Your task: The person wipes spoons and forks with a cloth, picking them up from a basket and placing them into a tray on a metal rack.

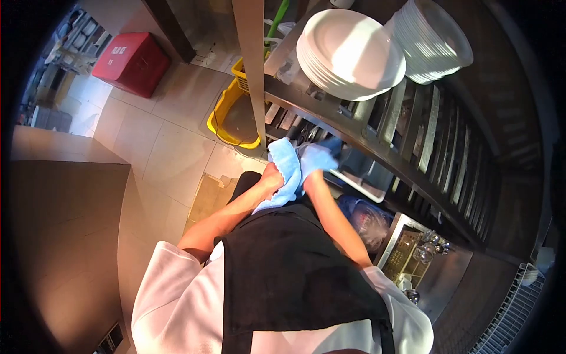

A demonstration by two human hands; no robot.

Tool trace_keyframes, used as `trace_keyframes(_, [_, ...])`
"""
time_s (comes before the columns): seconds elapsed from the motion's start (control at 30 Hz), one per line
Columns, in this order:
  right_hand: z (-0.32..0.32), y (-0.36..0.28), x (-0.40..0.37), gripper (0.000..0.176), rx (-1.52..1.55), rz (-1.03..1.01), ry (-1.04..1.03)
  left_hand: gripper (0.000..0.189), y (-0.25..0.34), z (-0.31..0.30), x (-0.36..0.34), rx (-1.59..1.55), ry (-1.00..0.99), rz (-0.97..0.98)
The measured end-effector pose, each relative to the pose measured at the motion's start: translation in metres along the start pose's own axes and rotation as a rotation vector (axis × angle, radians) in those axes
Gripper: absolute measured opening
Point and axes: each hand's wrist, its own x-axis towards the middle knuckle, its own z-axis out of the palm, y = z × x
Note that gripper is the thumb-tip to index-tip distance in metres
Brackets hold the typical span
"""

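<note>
A light blue cloth (285,168) is bunched between my two hands, low in front of the black apron. My left hand (272,178) is closed around the cloth's left part, which hangs down past the wrist. My right hand (312,179) is wrapped in the other part of the cloth, blurred by motion, and its fingers are mostly covered. Whether something lies inside the cloth I cannot make out. Just beyond the hands, a grey tray (359,171) and what looks like cutlery (289,123) sit on a lower shelf.
A slatted metal rack (377,138) rises at the right, bearing a stack of white plates (348,53) and a second plate stack (433,44). A yellow mop bucket (221,121) and a red box (131,64) stand on the tiled floor. Glassware (425,251) lies lower right.
</note>
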Motion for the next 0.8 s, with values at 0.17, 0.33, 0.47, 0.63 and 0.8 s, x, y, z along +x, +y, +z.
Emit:
trace_keyframes(0.17, [-0.013,0.004,-0.027,0.017,-0.31,0.149,-0.092,0.047,0.006,-0.002,-0.01,-0.182,-0.05,-0.22])
trace_keyframes(0.33, [-0.027,-0.024,0.042,0.011,-0.006,0.308,-0.237,0.04,-0.025,-0.007,0.01,-0.364,-0.069,-0.137])
trace_keyframes(0.47, [0.072,-0.071,-0.081,0.018,-0.779,0.078,0.103,0.036,-0.01,-0.01,0.007,-0.479,-0.161,-0.135])
trace_keyframes(0.63, [-0.046,-0.015,0.041,0.014,-1.627,-0.518,-0.348,0.031,-0.036,-0.01,0.017,-0.295,-0.271,-0.268])
trace_keyframes(0.8, [-0.022,-0.017,-0.009,0.016,-0.263,-0.071,0.123,0.051,0.008,0.008,-0.005,-0.254,-0.164,-0.135])
